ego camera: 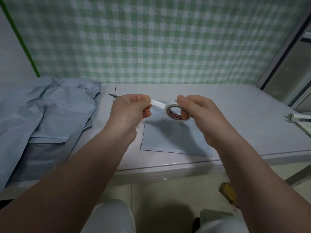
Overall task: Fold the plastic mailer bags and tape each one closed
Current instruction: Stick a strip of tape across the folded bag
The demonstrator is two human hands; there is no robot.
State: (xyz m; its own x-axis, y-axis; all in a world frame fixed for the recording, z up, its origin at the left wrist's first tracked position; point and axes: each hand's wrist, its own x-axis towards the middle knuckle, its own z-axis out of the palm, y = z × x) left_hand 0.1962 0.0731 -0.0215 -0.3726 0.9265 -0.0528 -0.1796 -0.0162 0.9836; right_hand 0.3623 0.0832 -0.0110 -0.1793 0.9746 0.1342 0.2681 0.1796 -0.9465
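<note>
Above pale-blue plastic mailer bag (pixel 168 137): tape strip (pixel 158 104) taut.
Left hand (pixel 129 110) pinches its end; right hand (pixel 200 111) grips white tape roll (pixel 176 113).

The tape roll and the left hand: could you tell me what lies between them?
Head view: a short tape strip runs from the left hand to the tape roll.

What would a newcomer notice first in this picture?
The two hands raised mid-frame: the right hand holds a white tape roll while the left hand pinches its pulled-out end. Below them a flat blue mailer bag lies on the table, with a rumpled pile of mailer bags at the left.
</note>
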